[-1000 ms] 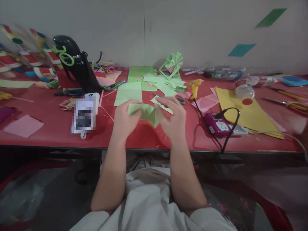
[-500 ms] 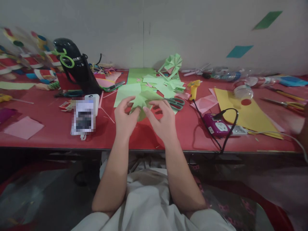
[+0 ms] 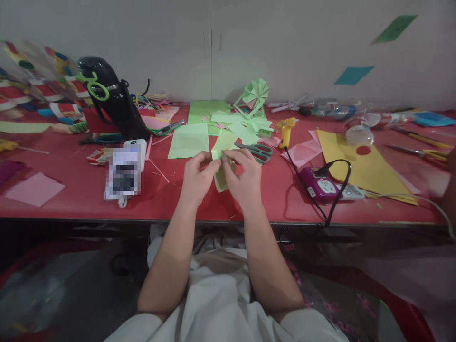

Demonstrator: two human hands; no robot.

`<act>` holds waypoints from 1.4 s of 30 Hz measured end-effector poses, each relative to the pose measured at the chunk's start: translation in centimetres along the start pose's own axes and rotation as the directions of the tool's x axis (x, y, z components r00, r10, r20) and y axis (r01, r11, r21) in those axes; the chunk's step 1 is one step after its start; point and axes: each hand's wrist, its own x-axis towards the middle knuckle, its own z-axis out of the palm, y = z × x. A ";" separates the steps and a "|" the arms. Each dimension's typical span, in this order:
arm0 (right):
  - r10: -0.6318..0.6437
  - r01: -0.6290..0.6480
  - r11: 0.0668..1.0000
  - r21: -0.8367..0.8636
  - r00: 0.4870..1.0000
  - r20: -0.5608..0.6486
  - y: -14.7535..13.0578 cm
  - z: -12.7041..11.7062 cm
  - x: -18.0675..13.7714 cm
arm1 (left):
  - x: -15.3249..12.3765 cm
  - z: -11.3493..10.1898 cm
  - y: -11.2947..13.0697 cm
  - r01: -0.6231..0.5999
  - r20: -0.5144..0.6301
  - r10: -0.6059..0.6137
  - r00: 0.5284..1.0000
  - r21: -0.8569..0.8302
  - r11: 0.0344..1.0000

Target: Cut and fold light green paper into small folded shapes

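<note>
My left hand point(image 3: 198, 178) and my right hand point(image 3: 242, 178) are close together above the red table point(image 3: 71, 190), both pinching a folded light green paper point(image 3: 221, 161) between their fingertips. The paper stands roughly upright, its top edge showing above my fingers and its lower part between my hands. Green-handled scissors point(image 3: 259, 152) lie just beyond my right hand. A flat light green sheet point(image 3: 188, 140) lies just beyond my left hand.
More green paper pieces and a folded green fan shape point(image 3: 254, 95) sit at the back. A yellow glue gun point(image 3: 285, 130), purple power strip point(image 3: 320, 183), yellow sheet point(image 3: 359, 166), pink sheets point(image 3: 33, 188), a phone point(image 3: 124, 175) and black bag point(image 3: 114, 102) surround them.
My hands have drawn closer together and the green paper, earlier spread wide between them, is now folded narrower and held upright. The scissors, hidden a second ago, now show.
</note>
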 end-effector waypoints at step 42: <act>-0.119 0.125 0.987 -0.103 0.991 0.062 -0.1 0.6 -0.1 | 0.6 -1.4 0.4 0.195 -0.031 -0.206 0.978 -0.212 0.958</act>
